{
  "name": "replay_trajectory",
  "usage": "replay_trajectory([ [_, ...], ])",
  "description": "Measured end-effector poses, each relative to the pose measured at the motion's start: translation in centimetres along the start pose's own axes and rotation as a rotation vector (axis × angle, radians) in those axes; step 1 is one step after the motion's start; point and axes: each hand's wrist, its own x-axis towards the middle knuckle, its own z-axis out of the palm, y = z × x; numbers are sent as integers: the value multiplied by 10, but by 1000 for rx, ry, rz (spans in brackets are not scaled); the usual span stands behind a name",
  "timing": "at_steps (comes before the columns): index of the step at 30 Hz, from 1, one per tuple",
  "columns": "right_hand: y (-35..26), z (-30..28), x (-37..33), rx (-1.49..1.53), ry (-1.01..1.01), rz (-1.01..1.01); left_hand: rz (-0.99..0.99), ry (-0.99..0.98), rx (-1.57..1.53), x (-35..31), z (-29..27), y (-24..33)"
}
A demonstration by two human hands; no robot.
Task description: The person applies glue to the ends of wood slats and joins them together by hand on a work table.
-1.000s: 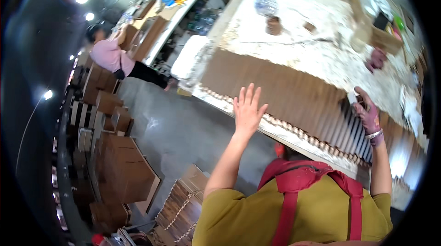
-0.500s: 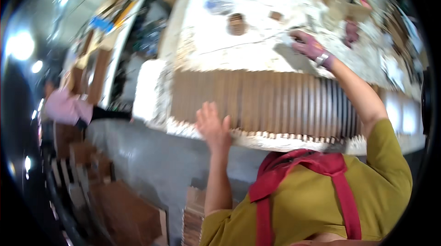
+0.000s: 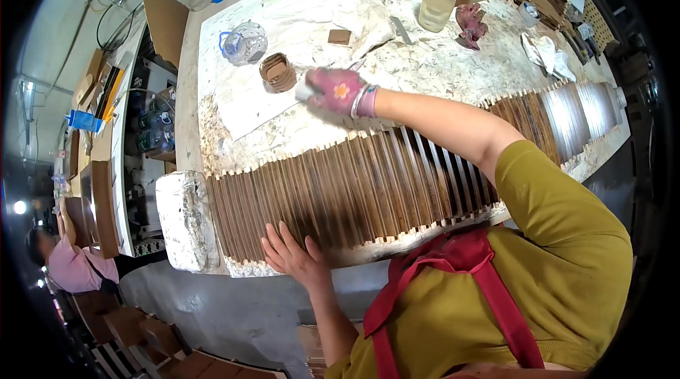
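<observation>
My right hand, in a pink glove with a flower on its back, closes around a small whitish wad, perhaps a cloth; motion blurs it. It hovers beyond the row of strips, just right of a brown ribbed round pot. Long dark-brown wooden strips lie side by side across the table, pale tips at both ends. Bare, my left hand rests with fingers spread on the near ends of the strips toward the left.
A white block stands at the row's left end. Farther back are a clear plastic jug, a brown square piece, a bottle of liquid and a crumpled pink glove. A person in pink is at far left.
My right hand has swept left across the far side of the table to beside the brown pot, still holding the whitish wad. My left hand stays by the strips' near ends. The view has turned.
</observation>
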Motion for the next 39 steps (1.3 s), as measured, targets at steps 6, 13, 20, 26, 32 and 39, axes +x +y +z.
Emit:
replay_trajectory([
  [6, 13, 55, 35, -89, 309, -260, 109, 61, 65, 3, 13, -9],
  [13, 103, -1, -94, 94, 263, -87, 144, 108, 38, -1, 13, -2],
  [20, 341, -130, -246, -87, 627, 523, 245, 149, 133, 2, 22, -22],
  [26, 448, -192, -309, -323, 508, 891, 185, 20, 125, 5, 2, -18],
  [32, 608, -181, -304, -391, 591, 589, 153, 6, 358, 15, 2, -3],
  [39, 409, -270, -379, 948, 711, -1, 193, 197, -213, 7, -16, 105],
])
